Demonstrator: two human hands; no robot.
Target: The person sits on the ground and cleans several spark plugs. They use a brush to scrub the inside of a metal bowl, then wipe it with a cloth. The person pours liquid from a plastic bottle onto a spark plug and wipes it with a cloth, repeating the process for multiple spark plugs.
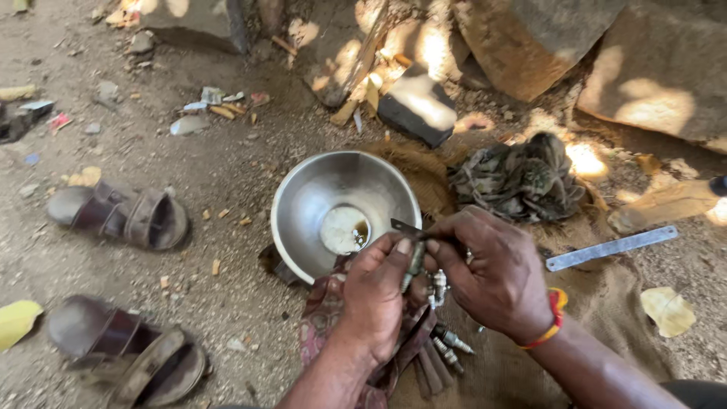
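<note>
dusty ground: left hand (375,299) grips a spark plug (413,265); right hand (496,273) pinches a thin blade (405,227) against it.

floor: bare dirt (227,174), littered | stone blocks (666,68) behind | light: dappled sun

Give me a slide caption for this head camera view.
Left hand holds a spark plug while right hand scrapes it with a thin blade beside a steel bowl.

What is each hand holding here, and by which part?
The left hand holds a spark plug around its lower body. The right hand pinches a thin metal blade by its rear end, tip toward the steel bowl.
</note>
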